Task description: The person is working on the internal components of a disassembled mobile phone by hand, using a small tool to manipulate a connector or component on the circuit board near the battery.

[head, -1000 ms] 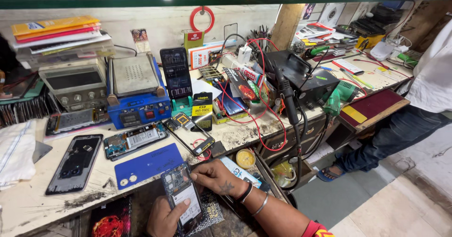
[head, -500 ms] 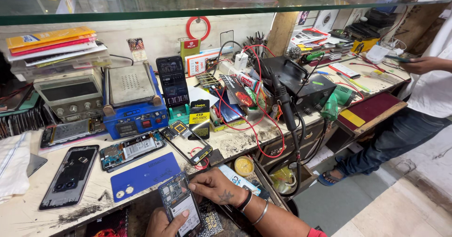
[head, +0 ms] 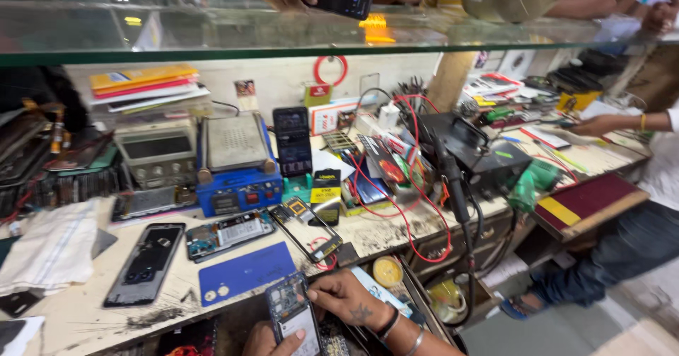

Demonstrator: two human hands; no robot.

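While my left hand grips the opened phone, my right hand fingers pinch its upper edge, circuit board exposed, back still off.

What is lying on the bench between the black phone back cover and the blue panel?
In the head view, an opened phone with bare circuit boards lies between the black back cover and the blue panel.

Black-yellow package mid-bench (upright); dark screen behind.
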